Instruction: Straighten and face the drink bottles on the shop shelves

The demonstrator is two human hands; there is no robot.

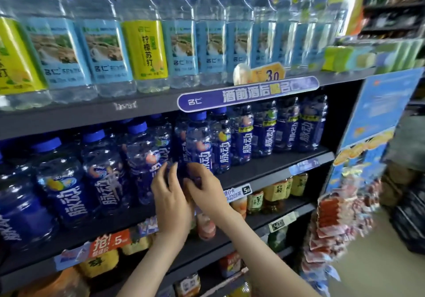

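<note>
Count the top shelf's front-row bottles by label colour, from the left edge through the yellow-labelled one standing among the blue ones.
Clear plastic bottles with yellow labels: 2
Clear plastic bottles with light-blue labels: 2
Total: 4

Water bottles stand in a row on the top shelf, with a price tag and a sign on its front edge. Below, on the middle shelf, drink bottles run left to right, with more behind them. Our left hand and right hand meet at the foot of one bottle near the row's middle, the left hand on its left. Tea bottles fill the shelf beneath. Packets hang right of the shelves.
</note>
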